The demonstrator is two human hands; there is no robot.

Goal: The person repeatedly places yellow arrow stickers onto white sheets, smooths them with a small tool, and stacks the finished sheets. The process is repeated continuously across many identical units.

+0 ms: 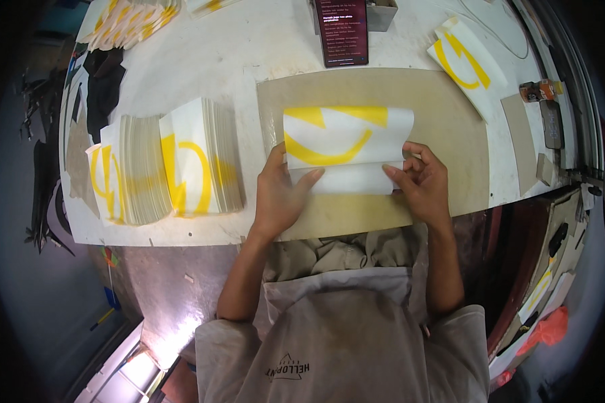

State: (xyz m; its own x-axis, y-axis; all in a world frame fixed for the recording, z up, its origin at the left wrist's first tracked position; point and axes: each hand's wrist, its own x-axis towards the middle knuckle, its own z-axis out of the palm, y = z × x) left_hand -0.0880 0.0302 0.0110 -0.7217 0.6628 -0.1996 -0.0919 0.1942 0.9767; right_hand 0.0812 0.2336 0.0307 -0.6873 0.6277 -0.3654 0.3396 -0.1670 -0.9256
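A white paper sheet with a bold yellow print (346,134) lies in front of me, with a crease or overlapping edge running across its lower part. My left hand (279,198) grips its left end, thumb on top and fingers behind the edge. At the opposite end, my right hand (425,181) pinches the paper with the thumb on the lower strip and the fingers curled. Beneath the paper is a tan board (450,161) on the white table. Whether the paper is one layer or several cannot be made out.
Two thick stacks of printed paper, a left stack (106,181) and a right stack (185,168), stand left of the board. More printed papers (124,23) lie at the far left. A phone (343,33) leans at the back. Another printed sheet (464,57) rests far right.
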